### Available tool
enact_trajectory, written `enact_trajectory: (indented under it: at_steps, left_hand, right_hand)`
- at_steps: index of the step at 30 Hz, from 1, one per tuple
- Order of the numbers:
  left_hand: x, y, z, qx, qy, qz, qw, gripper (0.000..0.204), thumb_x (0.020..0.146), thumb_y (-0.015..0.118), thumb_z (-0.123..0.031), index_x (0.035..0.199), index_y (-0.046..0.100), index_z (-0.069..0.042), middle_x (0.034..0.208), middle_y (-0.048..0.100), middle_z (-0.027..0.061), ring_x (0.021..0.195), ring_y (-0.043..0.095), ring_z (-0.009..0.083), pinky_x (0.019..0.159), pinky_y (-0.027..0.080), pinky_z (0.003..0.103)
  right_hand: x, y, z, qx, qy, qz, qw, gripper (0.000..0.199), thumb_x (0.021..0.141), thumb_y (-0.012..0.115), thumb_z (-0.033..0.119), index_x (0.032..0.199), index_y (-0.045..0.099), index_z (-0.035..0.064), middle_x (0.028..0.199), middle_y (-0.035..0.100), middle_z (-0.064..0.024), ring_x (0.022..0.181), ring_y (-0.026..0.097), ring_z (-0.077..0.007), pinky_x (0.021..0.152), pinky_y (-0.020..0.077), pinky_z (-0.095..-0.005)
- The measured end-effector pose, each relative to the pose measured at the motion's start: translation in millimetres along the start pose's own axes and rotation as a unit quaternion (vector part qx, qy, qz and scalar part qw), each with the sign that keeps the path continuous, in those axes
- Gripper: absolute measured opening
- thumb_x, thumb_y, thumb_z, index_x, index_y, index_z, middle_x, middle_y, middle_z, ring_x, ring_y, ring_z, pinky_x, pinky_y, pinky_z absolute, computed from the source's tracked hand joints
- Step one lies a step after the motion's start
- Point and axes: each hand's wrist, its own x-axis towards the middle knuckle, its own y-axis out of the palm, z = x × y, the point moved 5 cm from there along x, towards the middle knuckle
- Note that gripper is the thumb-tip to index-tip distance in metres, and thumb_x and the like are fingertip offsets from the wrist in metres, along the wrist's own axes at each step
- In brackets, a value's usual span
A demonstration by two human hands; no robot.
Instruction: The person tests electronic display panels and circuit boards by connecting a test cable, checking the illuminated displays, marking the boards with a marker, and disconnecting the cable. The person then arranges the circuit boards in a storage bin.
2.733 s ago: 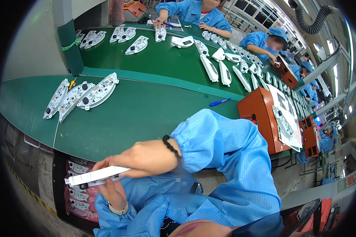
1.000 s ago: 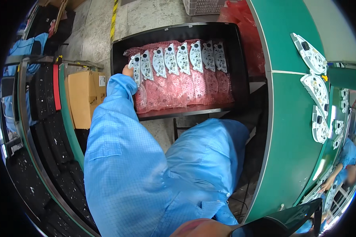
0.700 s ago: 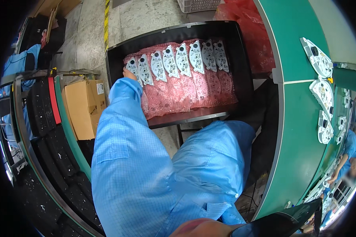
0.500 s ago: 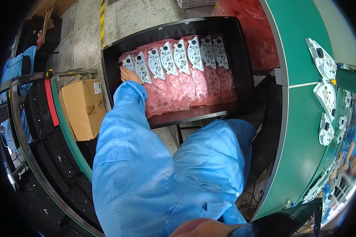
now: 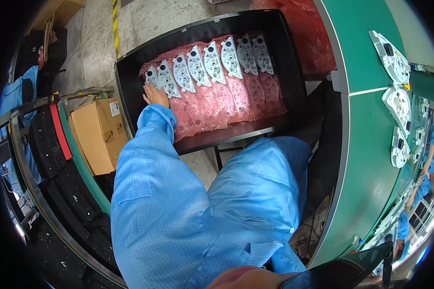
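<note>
My left hand (image 5: 156, 96) lies at the near end of the leftmost white crescent-shaped panel (image 5: 151, 75), its fingers stretched out and slightly apart. The fingertips rest on or beside that panel and cover its lower part. Right beside the hand is a second white panel (image 5: 168, 80) of the same shape, with a black round piece near its top. Several more such panels stand in a slanted row, overlapping pink bubble wrap (image 5: 202, 108) in a large black bin (image 5: 294, 62). My right hand is not in view.
A green workbench (image 5: 366, 144) on the right carries more white panels (image 5: 397, 107) near its far edge. A cardboard box (image 5: 95, 139) stands left of the bin, next to a belt line (image 5: 77, 192) with black trays. Red plastic sheeting (image 5: 308, 43) lies behind the bin. Co-workers show at far right.
My left hand has drawn a little toward me along the leftmost panel, and its fingers have spread. The whole view has shifted slightly, so the bin sits higher in the picture.
</note>
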Motion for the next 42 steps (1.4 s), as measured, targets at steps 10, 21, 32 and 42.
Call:
enact_trajectory:
  at_steps: [10,21,32,42]
  left_hand:
    - [-13.3,8.6,-2.1,0.009,0.036,0.102,0.994,0.073,0.085,0.061,-0.030,0.143,0.028,-0.001,0.148,0.032,0.0169,0.139,0.024,0.0381,0.111,0.020,0.054]
    - [-98.0,-112.3,-195.3,-0.368,0.202,0.341,0.841,0.051,0.093,0.058,-0.023,0.133,0.042,0.005,0.135,0.047,0.0222,0.127,0.044,0.0342,0.107,0.034,0.042]
    - [-103.8,-216.1,-246.0,-0.469,0.162,0.715,0.492,0.037,0.095,0.055,-0.024,0.124,0.056,0.000,0.114,0.063,0.0100,0.103,0.060,0.0157,0.090,0.047,0.030]
    - [-108.2,-108.3,-287.9,-0.593,-0.161,0.643,0.457,0.031,0.095,0.055,-0.012,0.123,0.051,0.000,0.112,0.063,0.0064,0.101,0.061,0.0144,0.088,0.050,0.029]
  right_hand:
    - [-30.3,-54.9,57.9,0.092,-0.208,-0.221,0.948,0.042,0.083,0.069,0.036,0.107,0.059,0.0033,0.092,0.063,-0.0177,0.077,0.060,-0.0294,0.075,0.0478,-0.0435]
    - [-53.2,-86.8,257.6,0.828,-0.180,0.250,0.468,0.022,0.090,0.053,0.008,0.104,0.046,-0.0075,0.086,0.065,-0.0300,0.075,0.068,-0.0365,0.068,0.0561,-0.0413]
    - [-75.2,-30.9,465.5,0.854,0.049,0.425,0.297,0.022,0.096,0.051,0.004,0.117,0.051,0.0002,0.093,0.063,-0.0038,0.078,0.058,-0.0060,0.059,0.0455,-0.0195]
    - [-74.0,25.4,477.5,0.850,0.059,0.409,0.325,0.037,0.098,0.050,0.017,0.129,0.042,-0.0013,0.116,0.059,-0.0150,0.101,0.061,-0.0200,0.085,0.0474,-0.0292]
